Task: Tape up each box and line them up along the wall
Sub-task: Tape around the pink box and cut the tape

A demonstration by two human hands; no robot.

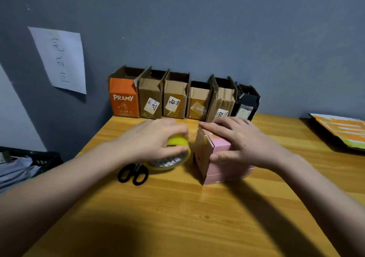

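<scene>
A pink box (222,147) stands on the wooden table (177,217), a strip of clear tape across its top left edge. My right hand (237,140) lies over its top, fingers flat and thumb pressed on the near side. My left hand (156,138) grips a yellow tape roll (175,150) just left of the box, tilted above the table. Several open-topped boxes line the wall: an orange one (123,98), brown cardboard ones (175,98) and a black one (245,103).
Black-handled scissors (134,173) lie on the table under my left wrist. A sheet of paper (61,59) hangs on the grey wall. A dark crate (29,162) sits left of the table. An orange-and-white flat item (339,128) lies at the right edge.
</scene>
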